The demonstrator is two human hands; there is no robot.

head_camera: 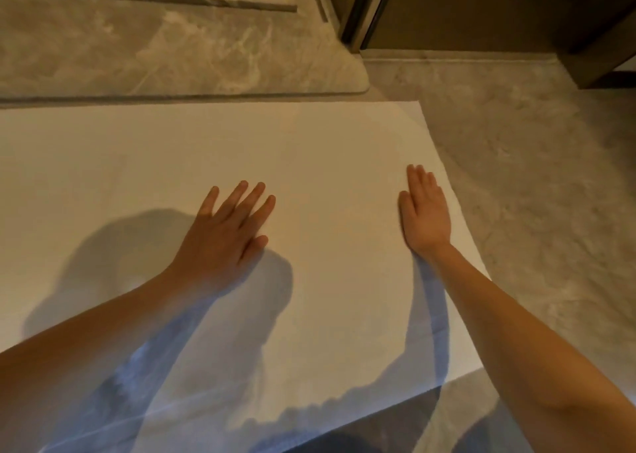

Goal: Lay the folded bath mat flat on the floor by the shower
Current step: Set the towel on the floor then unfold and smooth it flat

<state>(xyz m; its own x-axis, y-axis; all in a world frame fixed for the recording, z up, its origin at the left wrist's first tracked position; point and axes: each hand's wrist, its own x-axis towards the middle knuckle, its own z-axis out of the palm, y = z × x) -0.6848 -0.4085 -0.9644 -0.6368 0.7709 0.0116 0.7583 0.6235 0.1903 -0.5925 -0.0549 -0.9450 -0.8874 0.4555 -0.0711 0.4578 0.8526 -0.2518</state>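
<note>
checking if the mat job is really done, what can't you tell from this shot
- Left end of the white bath mat: cut off by the left frame edge in the head view.
- Mat under the left hand and right hand: covered by palms and forearms.
- Near edge of the mat: darkened by the person's shadow, so creases there are unclear.
- Shower interior beyond the marble threshold: cut off by the top edge.

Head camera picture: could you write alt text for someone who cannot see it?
A white bath mat lies spread open on a marbled stone floor, with a person's left hand and right hand pressed palm-down on it. The mat's far edge runs along a raised stone threshold, and a dark door frame stands beyond.
</note>
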